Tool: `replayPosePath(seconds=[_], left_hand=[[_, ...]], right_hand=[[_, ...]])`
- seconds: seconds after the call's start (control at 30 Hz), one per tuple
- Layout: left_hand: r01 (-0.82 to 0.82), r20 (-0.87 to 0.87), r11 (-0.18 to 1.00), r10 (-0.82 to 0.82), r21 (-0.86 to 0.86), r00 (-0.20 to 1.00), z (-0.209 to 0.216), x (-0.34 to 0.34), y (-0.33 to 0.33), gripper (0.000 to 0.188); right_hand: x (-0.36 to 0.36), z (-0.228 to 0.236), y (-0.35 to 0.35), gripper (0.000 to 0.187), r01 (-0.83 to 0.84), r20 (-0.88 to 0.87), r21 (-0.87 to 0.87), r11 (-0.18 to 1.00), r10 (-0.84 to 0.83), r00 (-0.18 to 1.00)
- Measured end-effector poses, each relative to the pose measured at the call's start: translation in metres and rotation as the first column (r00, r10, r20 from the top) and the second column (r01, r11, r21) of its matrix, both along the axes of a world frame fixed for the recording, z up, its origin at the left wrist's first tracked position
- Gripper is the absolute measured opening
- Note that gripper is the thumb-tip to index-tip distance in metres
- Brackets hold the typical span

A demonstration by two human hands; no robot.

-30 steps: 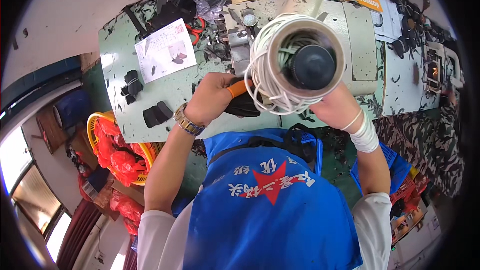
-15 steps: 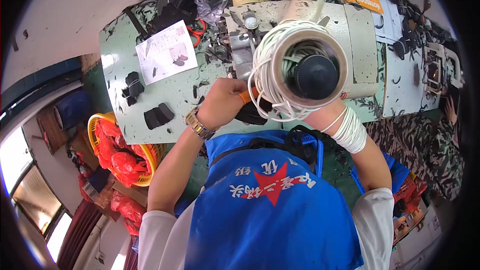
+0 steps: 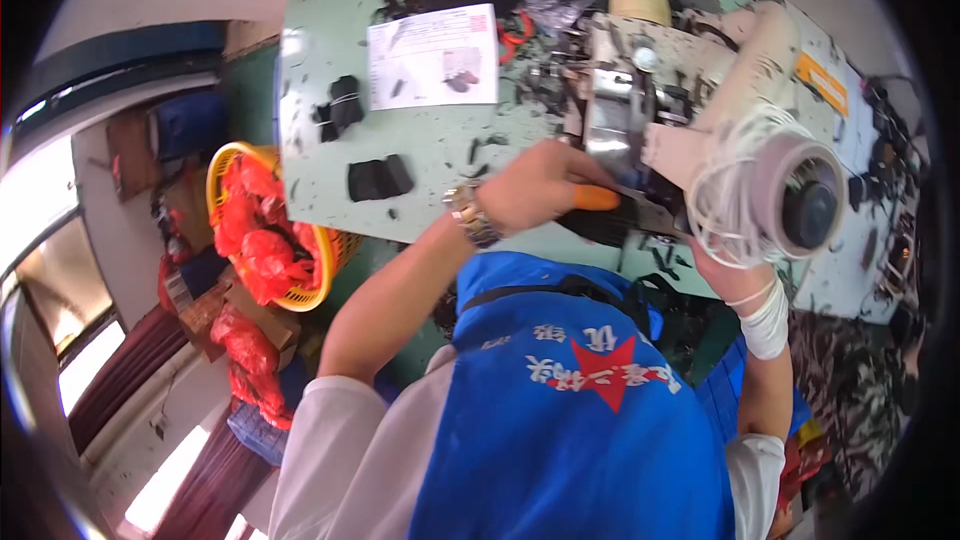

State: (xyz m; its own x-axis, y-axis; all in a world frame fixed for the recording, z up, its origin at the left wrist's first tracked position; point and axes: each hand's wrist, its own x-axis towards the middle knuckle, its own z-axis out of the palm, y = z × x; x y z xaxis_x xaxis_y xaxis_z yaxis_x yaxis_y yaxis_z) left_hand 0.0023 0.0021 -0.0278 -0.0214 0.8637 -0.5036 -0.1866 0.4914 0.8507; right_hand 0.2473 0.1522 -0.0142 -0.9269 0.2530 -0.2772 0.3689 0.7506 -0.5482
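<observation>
My left hand (image 3: 530,190), with a metal watch at the wrist, is at the front edge of the green table. An orange cover (image 3: 597,198) sits on one of its digits. The fingers are closed on a bundle of flat black pieces (image 3: 603,225), just in front of the machine's metal plate (image 3: 612,125). My right hand (image 3: 722,268) is beside the bundle, and its fingers are mostly hidden behind the cream machine's (image 3: 770,55) round head. White cord (image 3: 735,185) is looped around that head, and white bands (image 3: 766,325) wrap my right wrist.
A printed sheet (image 3: 433,58) and tied black bundles (image 3: 342,108) lie on the green tabletop (image 3: 320,40). Red-handled scissors (image 3: 515,37) and a tape roll (image 3: 640,4) are farther back. A yellow basket (image 3: 322,275) of red bags stands left. Patterned camouflage cloth (image 3: 850,380) shows at right.
The whole view has swung left, so table and machine appear farther right. The machine's metal plate, the bundle and my left fingers are now less covered by the cord-wrapped head.
</observation>
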Motion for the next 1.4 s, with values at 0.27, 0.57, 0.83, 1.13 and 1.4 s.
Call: replayPosePath(seconds=[0.27,0.57,0.83,1.13,1.4], left_hand=[[-0.043,-0.145,0.998,0.036,-0.046,0.989,0.022,0.008,0.008,0.037],[0.044,-0.396,0.999,-0.03,0.027,0.918,0.025,0.008,0.013,0.027],[0.016,0.266,0.966,0.056,-0.258,0.962,0.042,0.001,-0.009,0.029],[0.115,0.253,0.977,-0.067,-0.179,0.965,0.062,0.049,-0.086,0.028],[0.082,0.198,0.948,-0.021,-0.307,0.98,0.033,0.004,-0.015,0.028]], right_hand=[[-0.045,0.023,-0.014,0.034,0.048,-0.274,0.161,0.986,-0.002,0.962],[-0.032,0.022,-0.003,0.046,0.096,-0.333,-0.121,0.988,-0.132,0.934],[-0.018,0.047,-0.003,0.031,0.399,0.009,-0.633,0.664,-0.509,0.861],[0.019,0.065,-0.084,0.027,0.534,0.485,-0.845,-0.023,-0.453,0.748],[0.004,0.036,-0.024,0.024,0.46,0.051,-0.467,0.755,-0.497,0.866]])
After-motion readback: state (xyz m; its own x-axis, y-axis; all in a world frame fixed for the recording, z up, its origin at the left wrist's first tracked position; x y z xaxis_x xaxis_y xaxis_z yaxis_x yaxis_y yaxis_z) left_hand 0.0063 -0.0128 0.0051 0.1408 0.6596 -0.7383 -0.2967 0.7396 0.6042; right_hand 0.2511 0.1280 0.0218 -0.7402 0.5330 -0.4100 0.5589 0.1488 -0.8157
